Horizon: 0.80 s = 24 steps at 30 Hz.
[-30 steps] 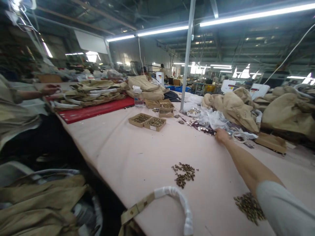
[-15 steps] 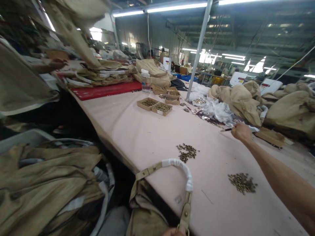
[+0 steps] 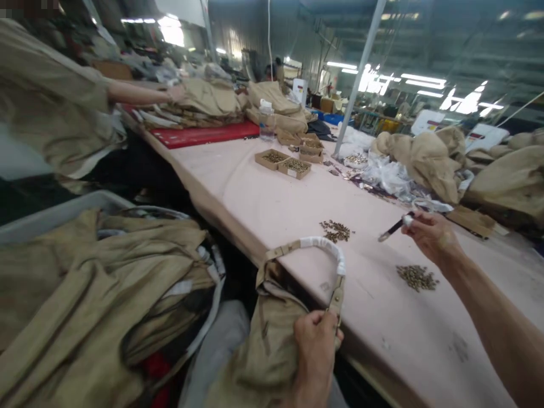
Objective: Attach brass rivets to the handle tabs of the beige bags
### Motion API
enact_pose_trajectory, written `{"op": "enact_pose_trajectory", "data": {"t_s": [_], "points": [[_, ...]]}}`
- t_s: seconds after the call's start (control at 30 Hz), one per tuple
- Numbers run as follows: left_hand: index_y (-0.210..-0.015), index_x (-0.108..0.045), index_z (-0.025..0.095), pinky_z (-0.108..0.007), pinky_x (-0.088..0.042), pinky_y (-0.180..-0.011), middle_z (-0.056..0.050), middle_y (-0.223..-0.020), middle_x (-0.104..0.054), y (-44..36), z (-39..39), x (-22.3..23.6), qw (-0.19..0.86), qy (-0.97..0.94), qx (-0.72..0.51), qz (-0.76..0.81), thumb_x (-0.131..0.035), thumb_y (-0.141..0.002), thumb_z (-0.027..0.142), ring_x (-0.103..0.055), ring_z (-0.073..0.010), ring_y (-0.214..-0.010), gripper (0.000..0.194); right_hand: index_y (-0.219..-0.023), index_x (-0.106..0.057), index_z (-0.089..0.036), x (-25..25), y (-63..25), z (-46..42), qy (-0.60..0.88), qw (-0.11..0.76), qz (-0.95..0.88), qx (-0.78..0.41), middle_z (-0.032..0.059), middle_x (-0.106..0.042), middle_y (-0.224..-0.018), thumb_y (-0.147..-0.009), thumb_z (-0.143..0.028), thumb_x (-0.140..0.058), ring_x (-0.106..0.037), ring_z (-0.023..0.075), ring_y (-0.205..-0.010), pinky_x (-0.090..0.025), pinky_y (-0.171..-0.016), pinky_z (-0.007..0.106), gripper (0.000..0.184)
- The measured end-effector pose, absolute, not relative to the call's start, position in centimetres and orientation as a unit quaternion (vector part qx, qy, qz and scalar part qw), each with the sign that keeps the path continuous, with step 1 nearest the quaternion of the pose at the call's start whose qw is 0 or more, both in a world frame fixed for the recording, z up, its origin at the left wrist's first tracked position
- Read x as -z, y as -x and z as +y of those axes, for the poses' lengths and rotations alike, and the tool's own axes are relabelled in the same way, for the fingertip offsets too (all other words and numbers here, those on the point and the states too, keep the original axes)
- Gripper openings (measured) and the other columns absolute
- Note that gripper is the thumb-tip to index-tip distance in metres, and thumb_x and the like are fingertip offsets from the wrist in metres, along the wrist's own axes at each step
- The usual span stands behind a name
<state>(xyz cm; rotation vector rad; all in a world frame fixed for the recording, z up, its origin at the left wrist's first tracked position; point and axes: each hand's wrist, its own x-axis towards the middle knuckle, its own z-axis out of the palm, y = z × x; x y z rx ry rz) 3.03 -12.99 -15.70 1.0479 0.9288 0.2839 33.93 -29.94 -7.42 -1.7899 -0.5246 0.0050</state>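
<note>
A khaki cloth bag point(image 3: 272, 323) hangs at the table's near edge. Its handle, wrapped in white point(image 3: 325, 245) along the middle, arches over the tabletop. My left hand point(image 3: 317, 340) is closed on the handle strap point(image 3: 336, 297) where it meets the bag, near a metal ring. Above the table, my right hand point(image 3: 431, 232) pinches a slim tool point(image 3: 393, 229) with a dark shaft and a lighter tip pointing left; its exact kind is unclear. Something small and white shows at those fingertips. Two piles of small brass-coloured studs, a nearer pile point(image 3: 417, 277) and a farther pile point(image 3: 335, 230), lie close by.
Open cardboard boxes point(image 3: 283, 164) of small metal parts stand farther back. A bin point(image 3: 106, 198) heaped with khaki bags fills the left. Across the table, a co-worker's hand point(image 3: 176, 93) touches stacked bags on a red board point(image 3: 204, 135). Plastic bags and a metal pole point(image 3: 361, 73) stand right.
My right hand has lifted off the far-right tabletop with the tool, now more plainly seen. My left hand has come further into view on the strap. The co-worker's arm now reaches the stacked bags.
</note>
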Motion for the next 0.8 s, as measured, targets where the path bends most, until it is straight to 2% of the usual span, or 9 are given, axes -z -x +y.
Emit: {"op": "enact_pose_trajectory", "data": {"t_s": [0.07, 0.1, 0.17, 0.27, 0.33, 0.4, 0.6, 0.8], "points": [[-0.056, -0.069, 0.014, -0.022, -0.032, -0.042, -0.004, -0.045, -0.058, -2.9, -13.4, 15.7, 0.751, -0.486, -0.121, 0.431, -0.076, -0.073, 0.042, -0.046, -0.0110, -0.040, 0.034, -0.089, -0.072, -0.022, 6.4, -30.2, -29.4, 0.766, 0.581, -0.274, -0.030, 0.0073, -0.071, -0.094, -0.077, -0.055, -0.083, -0.067, 0.0232, -0.090, -0.059, -0.084, 0.037, 0.037], [-0.056, -0.069, 0.014, -0.023, -0.033, -0.042, -0.004, -0.045, -0.059, -2.8, -13.5, 15.8, 0.748, -0.489, -0.117, 0.434, -0.073, -0.074, 0.037, -0.047, -0.0113, -0.041, 0.029, -0.092, -0.074, -0.022, 5.9, -28.4, -29.0, 0.771, 0.554, -0.308, -0.056, 0.0090, -0.072, -0.096, -0.081, -0.054, -0.082, -0.067, 0.0251, -0.093, -0.058, -0.085, 0.038, 0.034], [-0.056, -0.069, 0.014, -0.023, -0.034, -0.042, -0.004, -0.046, -0.061, -2.6, -13.7, 15.9, 0.740, -0.497, -0.111, 0.439, -0.070, -0.075, 0.030, -0.050, -0.0119, -0.042, 0.025, -0.096, -0.074, -0.021, 5.2, -25.1, -28.2, 0.774, 0.489, -0.373, -0.150, 0.0105, -0.071, -0.092, -0.091, -0.053, -0.074, -0.066, 0.0259, -0.087, -0.058, -0.078, 0.038, 0.033], [-0.054, -0.069, 0.015, -0.024, -0.036, -0.045, -0.004, -0.046, -0.061, -2.3, -13.9, 16.1, 0.721, -0.519, -0.121, 0.442, -0.066, -0.075, 0.028, -0.052, -0.0130, -0.043, 0.025, -0.101, -0.071, -0.019, 5.9, -21.0, -26.6, 0.760, 0.379, -0.429, -0.308, 0.0068, -0.065, -0.082, -0.100, -0.053, -0.062, -0.059, 0.0198, -0.071, -0.050, -0.061, 0.030, 0.035], [-0.052, -0.068, 0.015, -0.024, -0.037, -0.047, -0.004, -0.045, -0.061, -2.1, -14.1, 16.3, 0.707, -0.534, -0.129, 0.444, -0.065, -0.076, 0.027, -0.054, -0.0139, -0.045, 0.026, -0.100, -0.070, -0.018, 7.3, -19.3, -25.4, 0.762, 0.307, -0.457, -0.340, 0.0040, -0.062, -0.078, -0.101, -0.047, -0.060, -0.052, 0.0162, -0.067, -0.042, -0.056, 0.027, 0.031], [-0.051, -0.068, 0.015, -0.025, -0.038, -0.048, -0.005, -0.046, -0.062, -2.0, -14.3, 16.5, 0.698, -0.543, -0.133, 0.448, -0.064, -0.076, 0.026, -0.057, -0.0148, -0.047, 0.027, -0.096, -0.070, -0.018, 9.0, -18.3, -24.2, 0.766, 0.273, -0.473, -0.339, 0.0021, -0.061, -0.076, -0.098, -0.040, -0.062, -0.048, 0.0147, -0.065, -0.037, -0.055, 0.026, 0.024], [-0.051, -0.068, 0.016, -0.026, -0.040, -0.049, -0.006, -0.047, -0.064, -2.0, -14.7, 17.2, 0.686, -0.549, -0.126, 0.461, -0.063, -0.077, 0.027, -0.060, -0.0168, -0.047, 0.029, -0.086, -0.066, -0.017, 12.4, -17.6, -23.1, 0.759, 0.315, -0.431, -0.373, -0.0017, -0.057, -0.070, -0.089, -0.033, -0.067, -0.045, 0.0123, -0.060, -0.034, -0.054, 0.025, 0.016], [-0.050, -0.068, 0.017, -0.028, -0.040, -0.051, -0.008, -0.050, -0.067, -2.5, -14.7, 17.3, 0.664, -0.557, -0.125, 0.482, -0.063, -0.076, 0.025, -0.062, -0.0185, -0.050, 0.028, -0.076, -0.064, -0.017, 13.5, -17.3, -23.2, 0.793, 0.354, -0.355, -0.345, -0.0035, -0.054, -0.064, -0.082, -0.039, -0.074, -0.043, 0.0113, -0.058, -0.030, -0.053, 0.024, 0.024]]}}
